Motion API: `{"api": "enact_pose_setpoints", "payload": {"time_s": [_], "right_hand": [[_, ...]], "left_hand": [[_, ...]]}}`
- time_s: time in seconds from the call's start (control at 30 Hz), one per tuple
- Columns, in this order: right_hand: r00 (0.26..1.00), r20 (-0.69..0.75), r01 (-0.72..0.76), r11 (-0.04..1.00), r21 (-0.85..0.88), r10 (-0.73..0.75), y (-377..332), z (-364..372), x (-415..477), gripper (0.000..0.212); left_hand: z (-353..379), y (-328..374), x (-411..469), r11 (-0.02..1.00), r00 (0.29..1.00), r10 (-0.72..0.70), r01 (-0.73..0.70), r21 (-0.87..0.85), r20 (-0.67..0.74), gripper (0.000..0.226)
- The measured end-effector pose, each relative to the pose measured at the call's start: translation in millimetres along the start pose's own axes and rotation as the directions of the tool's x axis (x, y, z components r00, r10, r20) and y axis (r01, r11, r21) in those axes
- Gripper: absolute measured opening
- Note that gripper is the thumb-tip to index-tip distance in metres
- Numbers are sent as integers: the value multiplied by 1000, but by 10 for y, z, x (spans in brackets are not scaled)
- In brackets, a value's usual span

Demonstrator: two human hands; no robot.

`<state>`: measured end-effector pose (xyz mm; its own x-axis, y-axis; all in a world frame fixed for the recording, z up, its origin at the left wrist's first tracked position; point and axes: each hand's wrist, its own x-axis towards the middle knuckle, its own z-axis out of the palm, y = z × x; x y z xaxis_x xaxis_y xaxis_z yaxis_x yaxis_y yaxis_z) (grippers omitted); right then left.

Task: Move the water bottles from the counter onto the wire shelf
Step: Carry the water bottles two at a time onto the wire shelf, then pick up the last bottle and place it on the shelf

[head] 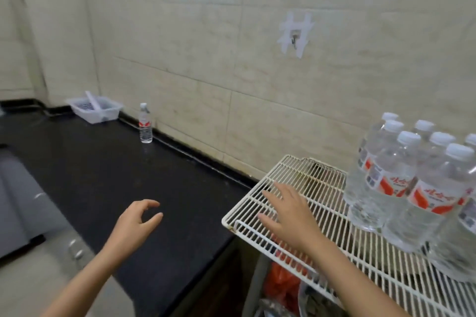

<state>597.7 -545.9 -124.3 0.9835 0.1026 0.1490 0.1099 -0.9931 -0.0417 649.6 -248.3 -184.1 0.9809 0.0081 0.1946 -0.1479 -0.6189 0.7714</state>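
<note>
The left hand (139, 221) hangs over the black counter (103, 175), fingers loosely curled, thumb and forefinger apart, holding nothing. Far beyond those fingertips, close against the tiled wall, a lone bottle (145, 123) stands upright on the counter. Left of it and farther back, a white basket (94, 108) sits by the wall.

The right hand (288, 213) is flat over the near left corner of the shelf (322, 175), fingers straight and spread, pointing up and left. Whether they touch the wires or float just above, I cannot tell. To the right of these fingers, clear of them, a cluster of bottles (401, 183) stands upright on the shelf — white caps, red labels, packed against one another. Under the wires below the right wrist a red bag (283, 283) shows. High above the fingers — on the wall — is a hook (295, 40).
</note>
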Motion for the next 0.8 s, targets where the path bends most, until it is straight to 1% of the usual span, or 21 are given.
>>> {"api": "enact_pose_setpoints", "payload": {"time_s": [0.03,0.07,0.1,0.17,0.2,0.27,0.3,0.33,0.37,0.43,0.47,0.53,0.67,0.8], "right_hand": [[1000,-5,12,1000,-2,-12,-172,12,54,87],[999,-19,47,998,-44,-48,-352,51,114,85],[996,-21,79,992,-95,-81,-541,107,198,78],[998,22,62,991,-115,-59,-989,131,361,63],[996,28,85,989,-125,-82,-1224,147,444,64],[980,26,197,976,-90,-195,-1713,215,652,81],[968,50,250,964,-85,-247,-1961,261,743,88],[963,68,267,962,-64,-263,-2170,288,823,89],[957,49,290,955,-64,-288,-2380,317,919,80],[944,56,329,943,-56,-326,-2867,425,1123,61],[935,58,352,934,-55,-349,-3100,488,1217,59],[919,74,393,918,-61,-388,-3502,615,1361,57],[872,129,484,870,-93,-472,-4121,752,1619,56],[846,103,532,839,-112,-523,-4581,757,2004,55]], "left_hand": [[-104,-72,19,1000,1000,4,-4,4,-12,28],[-228,-149,40,1000,1000,5,-5,11,-27,28],[-369,-232,59,1000,999,5,-5,14,-44,29],[-713,-410,82,1000,996,7,-6,19,-90,32],[-905,-516,94,1000,993,12,-8,30,-116,34],[-1310,-759,93,998,987,11,-2,58,-162,36],[-1529,-909,78,997,984,5,8,76,-177,37],[-1716,-1039,71,996,983,-1,19,92,-186,38],[-1911,-1184,56,994,981,-13,34,107,-195,39],[-2336,-1527,-22,989,972,-51,81,124,-227,40],[-2539,-1701,-74,985,966,-69,106,135,-250,41],[-2894,-2023,-204,973,947,-122,173,152,-296,41],[-3430,-2530,-426,945,896,-234,301,129,-378,41],[-3705,-2895,-412,913,860,-306,387,131,-408,41]]}}
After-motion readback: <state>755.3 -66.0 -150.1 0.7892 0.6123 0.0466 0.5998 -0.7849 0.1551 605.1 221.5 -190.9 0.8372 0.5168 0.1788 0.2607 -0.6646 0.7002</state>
